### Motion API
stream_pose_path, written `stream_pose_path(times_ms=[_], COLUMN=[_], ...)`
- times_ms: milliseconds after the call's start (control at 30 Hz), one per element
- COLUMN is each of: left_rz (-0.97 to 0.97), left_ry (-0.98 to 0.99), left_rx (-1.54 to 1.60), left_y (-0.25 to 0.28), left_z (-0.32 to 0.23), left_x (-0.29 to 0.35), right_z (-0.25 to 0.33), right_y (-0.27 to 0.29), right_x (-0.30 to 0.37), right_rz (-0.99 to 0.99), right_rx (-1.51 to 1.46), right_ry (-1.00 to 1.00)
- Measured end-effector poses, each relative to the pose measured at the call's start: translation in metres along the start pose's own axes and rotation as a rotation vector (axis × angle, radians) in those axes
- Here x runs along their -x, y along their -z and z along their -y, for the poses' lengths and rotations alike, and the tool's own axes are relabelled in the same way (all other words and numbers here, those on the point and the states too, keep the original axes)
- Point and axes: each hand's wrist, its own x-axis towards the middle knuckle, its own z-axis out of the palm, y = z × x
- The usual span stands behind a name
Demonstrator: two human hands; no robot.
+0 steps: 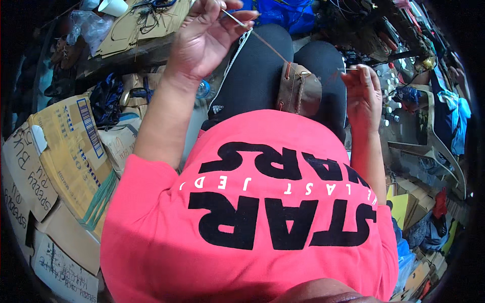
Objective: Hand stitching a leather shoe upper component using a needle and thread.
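Observation:
A brown leather shoe upper [308, 97] rests between my knees, with lacing along its seams and holes. My left hand [202, 43] is raised to the upper left, its fingers closed on a thin, pale needle [233, 17]. From there a brown thread [272, 47] runs taut down to the upper's top edge. Off to the right of the upper, my right hand [365, 96] is closed, pinching a second thin needle [352, 69] between thumb and fingers. A fine, dark strand seems to trail from it toward the leather; its path is hard to follow.
Cardboard boxes [68, 146] stand at the left. On a bench at the upper left lie cardboard sheets [146, 33] and a white cup [113, 7]. A blue bag [285, 15] sits beyond my knees. Several small bottles [390, 103] and a chair frame [429, 146] are at the right.

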Motion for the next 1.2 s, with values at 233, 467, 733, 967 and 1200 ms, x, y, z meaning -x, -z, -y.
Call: stream_pose_path(times_ms=[233, 467, 733, 967, 1200], left_rz=[0.167, 0.114, 0.439, 0.489, 0.524], left_ry=[0.09, 0.024, -0.382, -0.324, -0.394], left_rx=[-0.049, -0.82, -1.523, -1.573, -1.637], left_y=[0.083, 0.039, 0.003, 0.004, 0.002], left_z=[-0.001, 0.03, 0.048, 0.06, 0.06], left_x=[-0.001, -0.005, 0.005, 0.005, 0.001], right_z=[0.025, 0.032, 0.016, -0.003, -0.006], right_y=[0.027, 0.049, 0.013, -0.012, -0.012], right_x=[0.004, 0.006, 0.023, 0.024, 0.018], right_rz=[-0.07, -0.236, 0.196, 0.427, 0.443], right_rx=[0.037, 0.428, 1.249, 1.292, 1.297], right_ry=[-0.216, -0.36, 0.175, 0.131, 0.122])
